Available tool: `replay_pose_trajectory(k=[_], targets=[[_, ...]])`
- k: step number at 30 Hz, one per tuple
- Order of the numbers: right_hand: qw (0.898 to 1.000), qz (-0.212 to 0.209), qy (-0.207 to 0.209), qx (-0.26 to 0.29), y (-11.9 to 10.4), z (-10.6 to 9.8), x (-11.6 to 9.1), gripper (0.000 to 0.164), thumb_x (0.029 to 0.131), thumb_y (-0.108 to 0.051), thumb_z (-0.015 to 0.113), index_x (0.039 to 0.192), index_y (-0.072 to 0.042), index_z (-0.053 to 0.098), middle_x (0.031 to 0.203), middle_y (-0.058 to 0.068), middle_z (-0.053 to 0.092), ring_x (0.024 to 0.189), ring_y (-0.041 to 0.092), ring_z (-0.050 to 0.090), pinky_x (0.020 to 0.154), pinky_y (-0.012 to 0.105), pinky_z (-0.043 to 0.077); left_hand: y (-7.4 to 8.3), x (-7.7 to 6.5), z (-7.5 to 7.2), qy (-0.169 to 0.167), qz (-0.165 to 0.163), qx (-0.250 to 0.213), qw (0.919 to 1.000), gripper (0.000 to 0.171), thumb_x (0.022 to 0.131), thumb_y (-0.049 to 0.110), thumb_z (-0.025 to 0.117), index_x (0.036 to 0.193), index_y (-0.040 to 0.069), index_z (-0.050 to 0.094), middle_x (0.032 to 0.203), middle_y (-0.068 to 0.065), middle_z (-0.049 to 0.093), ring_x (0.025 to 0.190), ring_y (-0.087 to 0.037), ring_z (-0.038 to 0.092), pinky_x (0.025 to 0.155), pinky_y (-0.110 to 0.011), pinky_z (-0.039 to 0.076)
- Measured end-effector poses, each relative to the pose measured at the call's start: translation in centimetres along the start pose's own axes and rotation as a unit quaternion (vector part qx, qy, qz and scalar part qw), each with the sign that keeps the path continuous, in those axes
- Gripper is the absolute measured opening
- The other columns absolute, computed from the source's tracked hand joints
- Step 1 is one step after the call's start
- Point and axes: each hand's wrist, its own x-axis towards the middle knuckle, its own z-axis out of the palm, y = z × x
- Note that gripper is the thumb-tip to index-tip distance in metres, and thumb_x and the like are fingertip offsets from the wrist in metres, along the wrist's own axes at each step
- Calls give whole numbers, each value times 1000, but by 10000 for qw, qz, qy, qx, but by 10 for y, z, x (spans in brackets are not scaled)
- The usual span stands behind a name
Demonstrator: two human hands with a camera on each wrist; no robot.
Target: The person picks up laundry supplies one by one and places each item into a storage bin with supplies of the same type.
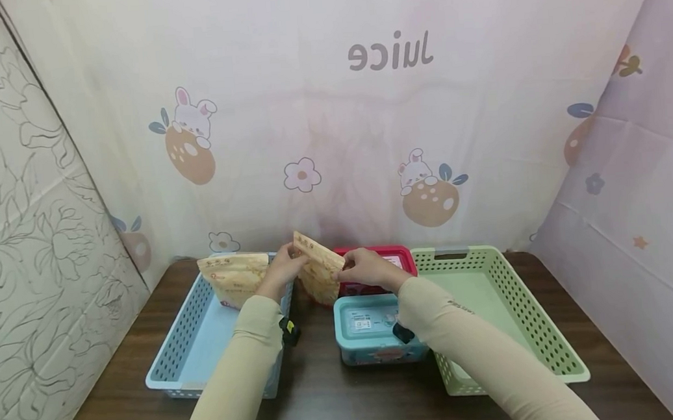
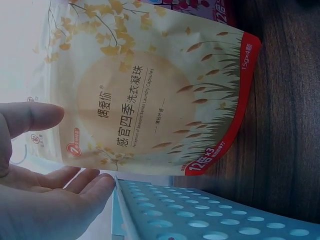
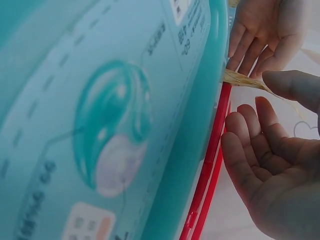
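A cream laundry capsule pouch (image 1: 316,278) with a red bottom edge stands tilted between both hands, right of the blue basket. My left hand (image 1: 284,266) holds its upper left edge; in the left wrist view the thumb (image 2: 37,119) lies on the front face, the fingers at the pouch's edge. At the upper right corner, my right hand (image 1: 371,269) pinches the pouch between thumb and fingers. In the right wrist view only a thin strip of the pouch (image 3: 242,80) shows. A similar pouch (image 1: 238,278) leans upright in the blue basket (image 1: 172,342).
Right of the held pouch is a red lidded tub (image 1: 401,254), partly behind the right hand. A teal lidded tub (image 1: 376,353) stands in front of it. The green basket (image 1: 533,307) lies on the right of the dark wooden table (image 1: 327,406); a printed curtain (image 1: 330,119) hangs behind.
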Motion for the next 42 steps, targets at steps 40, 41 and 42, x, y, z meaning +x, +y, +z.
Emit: replay_pose_trajectory(k=[40,41,42], targets=[[9989,-169,205,374,-2,1,2,29,86,-28,79,108,-11,71,101,3,68,95,23,60,82,39,58,5,2,2,234,56,-397,9989,63,101,20,55,154,3,27,158,-19,27,145,-37,26,116,-52,30],[9987,-170,242,405,-2,0,1,29,86,-28,79,109,-11,70,101,3,67,95,23,60,82,39,58,7,1,3,272,60,-383,9989,63,101,21,55,154,3,27,158,-19,27,146,-37,26,116,-52,29],[9985,-186,282,429,-2,0,1,29,86,-28,78,108,-11,70,102,3,67,95,23,60,82,38,58,8,1,3,314,81,-381,9987,63,101,21,55,154,3,27,158,-19,27,146,-37,26,116,-52,29]])
